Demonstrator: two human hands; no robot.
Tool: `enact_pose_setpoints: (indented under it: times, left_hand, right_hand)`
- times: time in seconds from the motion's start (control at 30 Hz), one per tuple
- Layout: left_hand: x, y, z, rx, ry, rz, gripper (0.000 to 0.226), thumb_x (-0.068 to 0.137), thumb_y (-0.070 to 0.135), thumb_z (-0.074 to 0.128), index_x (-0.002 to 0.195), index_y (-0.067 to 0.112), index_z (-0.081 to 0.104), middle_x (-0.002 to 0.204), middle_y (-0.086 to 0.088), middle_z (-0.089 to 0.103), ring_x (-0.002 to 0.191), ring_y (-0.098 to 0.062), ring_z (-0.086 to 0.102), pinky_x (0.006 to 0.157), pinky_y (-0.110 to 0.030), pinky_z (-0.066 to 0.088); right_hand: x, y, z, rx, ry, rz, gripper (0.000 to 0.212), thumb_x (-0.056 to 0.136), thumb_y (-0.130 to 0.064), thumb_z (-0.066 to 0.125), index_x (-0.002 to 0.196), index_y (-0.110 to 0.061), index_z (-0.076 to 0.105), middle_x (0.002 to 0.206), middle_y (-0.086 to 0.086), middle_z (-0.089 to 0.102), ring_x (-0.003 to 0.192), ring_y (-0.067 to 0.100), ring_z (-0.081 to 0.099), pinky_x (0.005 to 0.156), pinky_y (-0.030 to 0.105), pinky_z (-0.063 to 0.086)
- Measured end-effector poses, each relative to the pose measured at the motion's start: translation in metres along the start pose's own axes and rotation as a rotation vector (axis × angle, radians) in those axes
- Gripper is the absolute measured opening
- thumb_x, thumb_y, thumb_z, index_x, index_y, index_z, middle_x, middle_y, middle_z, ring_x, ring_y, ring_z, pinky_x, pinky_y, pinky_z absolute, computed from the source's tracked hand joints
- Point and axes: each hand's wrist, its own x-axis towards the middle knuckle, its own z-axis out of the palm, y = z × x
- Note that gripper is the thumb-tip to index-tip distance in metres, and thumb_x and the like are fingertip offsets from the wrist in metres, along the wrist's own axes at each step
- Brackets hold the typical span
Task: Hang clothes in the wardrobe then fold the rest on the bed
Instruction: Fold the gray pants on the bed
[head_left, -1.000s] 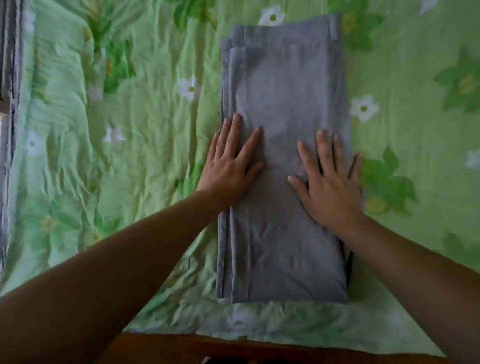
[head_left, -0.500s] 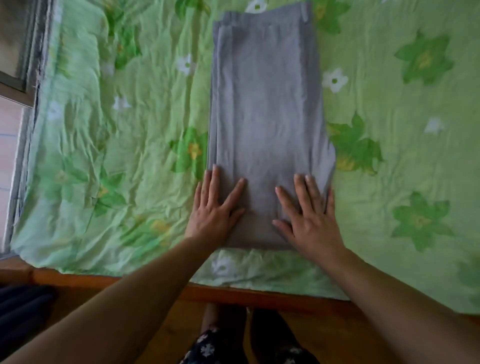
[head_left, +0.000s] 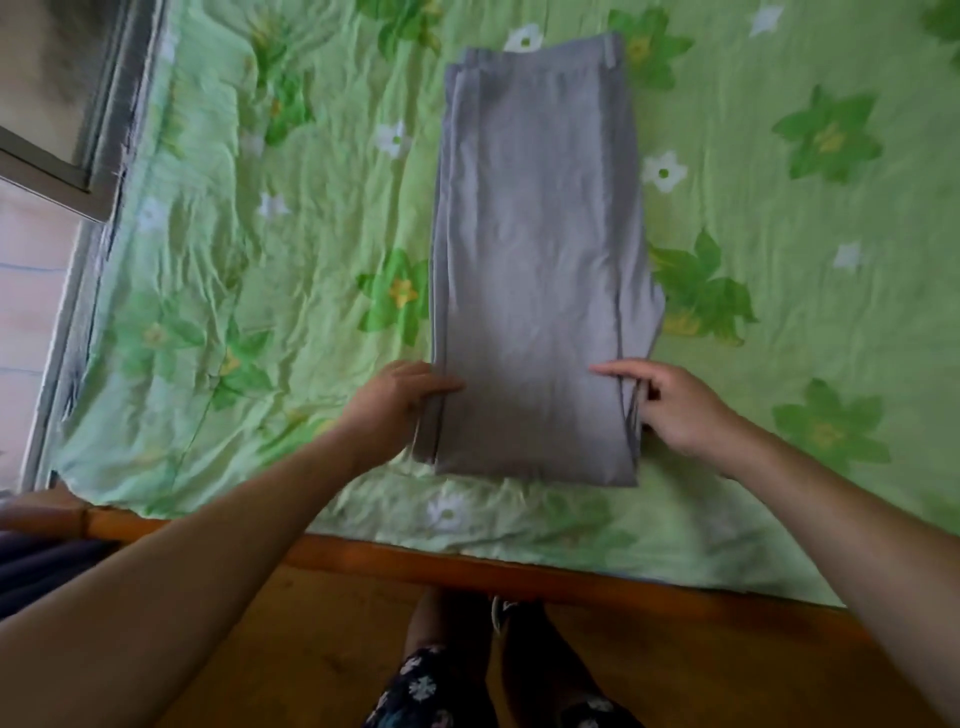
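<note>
Grey trousers (head_left: 535, 249), folded lengthwise into a long narrow strip, lie on the green flowered bedsheet (head_left: 260, 270) with the near end by the bed's front edge. My left hand (head_left: 395, 400) pinches the left edge of the near end, thumb on top and fingers tucked under the layers. My right hand (head_left: 670, 405) grips the right edge of the near end, thumb lying across the top and fingers curled under the cloth.
The wooden bed frame (head_left: 467, 566) runs along the front edge, with wooden floor and my legs (head_left: 467, 670) below it. A window frame (head_left: 78, 156) and wall stand at the left. Dark fabric (head_left: 47, 566) sits at the lower left beside the bed.
Both hands slid from flat on top of the trousers down to the near end, then moved out to the side edges and took hold of them. The view pulled back.
</note>
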Motion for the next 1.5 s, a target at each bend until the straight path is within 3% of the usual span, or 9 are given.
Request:
enact_pose_setpoints:
  times: [0.2, 0.33, 0.43, 0.53, 0.63, 0.77, 1.0, 1.2, 1.5]
  left_hand:
    - [0.006, -0.023, 0.007, 0.444, 0.132, 0.311, 0.040, 0.081, 0.012, 0.073, 0.119, 0.021, 0.069, 0.105, -0.013, 0.057, 0.095, -0.035, 0.055, 0.076, -0.047, 0.046]
    - [0.018, -0.012, -0.011, 0.426, 0.222, 0.401, 0.024, 0.088, 0.016, 0.064, 0.109, 0.022, 0.075, 0.115, -0.015, 0.051, 0.104, -0.039, 0.056, 0.084, -0.049, 0.044]
    - [0.038, -0.004, -0.048, 0.292, 0.095, 0.462, 0.021, 0.092, 0.021, 0.060, 0.103, 0.017, 0.077, 0.120, -0.015, 0.065, 0.121, -0.037, 0.059, 0.094, -0.049, 0.046]
    - [0.075, -0.005, -0.089, -0.255, -0.075, 0.236, 0.024, 0.086, 0.023, 0.069, 0.106, 0.011, 0.074, 0.109, 0.001, 0.073, 0.109, -0.017, 0.068, 0.094, -0.042, 0.054]
    - [0.133, -0.016, -0.108, -0.732, -0.028, -0.185, 0.024, 0.088, 0.025, 0.068, 0.104, 0.008, 0.070, 0.100, -0.006, 0.069, 0.096, -0.021, 0.065, 0.092, -0.041, 0.050]
    - [0.187, -0.023, -0.090, -1.138, -0.050, -0.655, 0.019, 0.098, 0.033, 0.060, 0.106, 0.016, 0.060, 0.087, -0.012, 0.055, 0.075, -0.025, 0.053, 0.070, -0.034, 0.044]
    - [0.162, -0.021, -0.056, -1.173, 0.007, -0.578, 0.042, 0.085, -0.001, 0.072, 0.124, 0.002, 0.058, 0.112, -0.011, 0.072, 0.100, -0.024, 0.071, 0.080, -0.034, 0.060]
    - [0.140, -0.011, -0.057, -1.075, -0.034, -0.579, 0.041, 0.088, 0.002, 0.070, 0.126, 0.011, 0.058, 0.114, -0.007, 0.071, 0.099, -0.021, 0.071, 0.070, -0.032, 0.059]
    - [0.054, -0.007, -0.011, -0.616, -0.166, -0.641, 0.039, 0.083, 0.013, 0.079, 0.118, 0.008, 0.063, 0.110, -0.010, 0.071, 0.103, -0.027, 0.068, 0.090, -0.044, 0.057]
  right_hand:
    - [0.005, 0.021, -0.001, -0.898, 0.300, -0.669, 0.045, 0.081, 0.000, 0.059, 0.121, -0.016, 0.071, 0.085, 0.013, 0.045, 0.081, 0.034, 0.046, 0.065, 0.043, 0.039]
    - [0.007, 0.006, -0.009, -0.801, 0.372, -0.598, 0.028, 0.094, -0.024, 0.065, 0.118, -0.011, 0.073, 0.134, 0.028, 0.053, 0.127, 0.048, 0.046, 0.107, 0.058, 0.036]
    - [0.011, -0.022, -0.037, -0.727, 0.245, -0.849, 0.028, 0.090, -0.014, 0.053, 0.103, -0.008, 0.078, 0.143, 0.026, 0.052, 0.140, 0.043, 0.041, 0.117, 0.062, 0.025]
    - [0.035, -0.055, -0.071, -0.240, 0.145, -0.477, 0.033, 0.088, -0.025, 0.058, 0.111, -0.007, 0.074, 0.117, 0.010, 0.071, 0.107, 0.006, 0.065, 0.115, 0.047, 0.036]
    - [0.088, -0.080, -0.091, 0.280, 0.164, -0.066, 0.012, 0.084, -0.032, 0.072, 0.078, -0.022, 0.075, 0.074, -0.009, 0.070, 0.064, -0.001, 0.060, 0.075, 0.026, 0.051]
    - [0.147, -0.078, -0.095, 0.749, 0.063, 0.246, 0.034, 0.087, -0.042, 0.068, 0.108, -0.016, 0.073, 0.104, 0.002, 0.077, 0.093, 0.017, 0.074, 0.083, 0.033, 0.058]
    - [0.145, -0.057, -0.093, 0.643, -0.096, 0.269, 0.043, 0.065, -0.010, 0.078, 0.108, -0.005, 0.072, 0.100, 0.005, 0.078, 0.089, 0.018, 0.075, 0.068, 0.026, 0.060]
    - [0.114, -0.059, -0.081, 0.577, -0.154, 0.294, 0.044, 0.064, -0.010, 0.077, 0.107, -0.006, 0.071, 0.099, 0.004, 0.078, 0.087, 0.014, 0.075, 0.068, 0.020, 0.059]
    - [0.026, -0.002, -0.002, 0.718, -0.285, 0.587, 0.044, 0.073, 0.005, 0.072, 0.116, 0.000, 0.069, 0.110, 0.017, 0.075, 0.095, 0.026, 0.074, 0.070, 0.031, 0.062]
